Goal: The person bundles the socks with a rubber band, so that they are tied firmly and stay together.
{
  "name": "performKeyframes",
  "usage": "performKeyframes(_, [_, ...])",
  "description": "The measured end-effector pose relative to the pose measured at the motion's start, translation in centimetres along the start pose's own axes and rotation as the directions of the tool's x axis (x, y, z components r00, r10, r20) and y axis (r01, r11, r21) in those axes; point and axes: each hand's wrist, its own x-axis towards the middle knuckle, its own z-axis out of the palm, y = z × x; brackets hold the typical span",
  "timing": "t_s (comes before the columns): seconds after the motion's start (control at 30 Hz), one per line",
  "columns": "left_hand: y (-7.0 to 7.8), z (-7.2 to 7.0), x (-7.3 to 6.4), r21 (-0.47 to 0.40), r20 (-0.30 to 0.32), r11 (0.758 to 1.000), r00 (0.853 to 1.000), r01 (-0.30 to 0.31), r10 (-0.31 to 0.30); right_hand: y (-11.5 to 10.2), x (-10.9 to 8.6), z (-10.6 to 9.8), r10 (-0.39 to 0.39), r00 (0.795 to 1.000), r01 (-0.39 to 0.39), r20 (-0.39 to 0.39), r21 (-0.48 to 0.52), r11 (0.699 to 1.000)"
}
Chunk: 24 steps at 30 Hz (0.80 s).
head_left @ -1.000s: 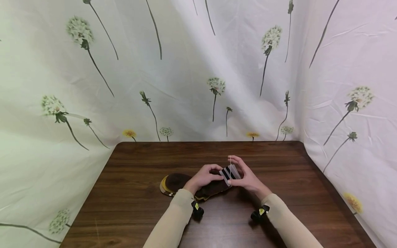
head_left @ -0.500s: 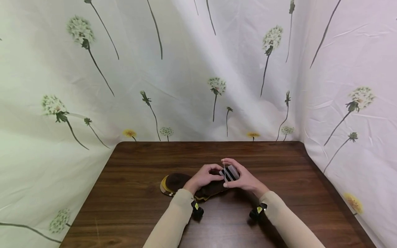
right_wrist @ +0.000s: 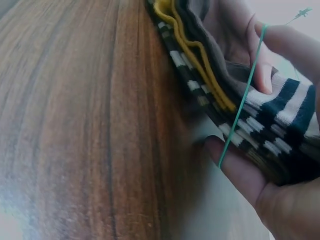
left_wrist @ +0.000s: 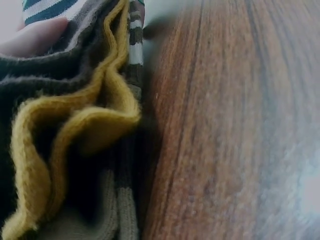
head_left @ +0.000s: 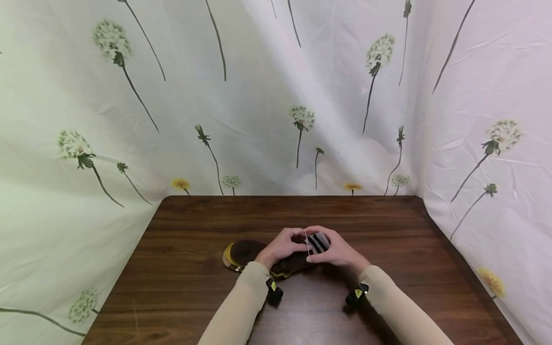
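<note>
A stack of knitted socks [head_left: 247,251], brown, mustard and checked, lies lengthwise on the table. My left hand [head_left: 283,247] grips the stack near its right end, thumb [left_wrist: 42,36] pressed on top. Beyond that hand, the striped end of the socks [right_wrist: 287,107] sticks out toward my right hand [head_left: 342,250]. A thin rubber band [right_wrist: 243,97], green in the right wrist view, is stretched between the thumb and fingers of that hand. The band crosses around the striped end, close to my left fingertips. Folded mustard edges [left_wrist: 77,105] show in the left wrist view.
The brown wood-grain table [head_left: 189,297] extends around both arms. A white cloth with printed dandelions [head_left: 258,96] hangs behind it and at both sides. Black wrist cameras [head_left: 274,293] sit under both cuffs.
My right hand has moved left, bringing the stretched rubber band farther over the striped sock end and up to my left fingers. My left hand stays in place on the stack.
</note>
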Motion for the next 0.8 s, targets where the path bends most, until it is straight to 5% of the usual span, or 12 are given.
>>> performKeyframes(0.43, [-0.19, -0.17, -0.4, 0.015, -0.022, 0.999, 0.999, 0.028, -0.028, 0.64, 0.13, 0.51, -0.003, 1.0, 0.003, -0.021, 0.016, 1.0])
performKeyframes(0.8, [-0.5, -0.53, -0.54, -0.036, -0.103, 0.997, 0.992, 0.063, -0.067, 0.64, 0.28, 0.39, 0.055, 0.998, -0.055, -0.001, -0.07, 0.996])
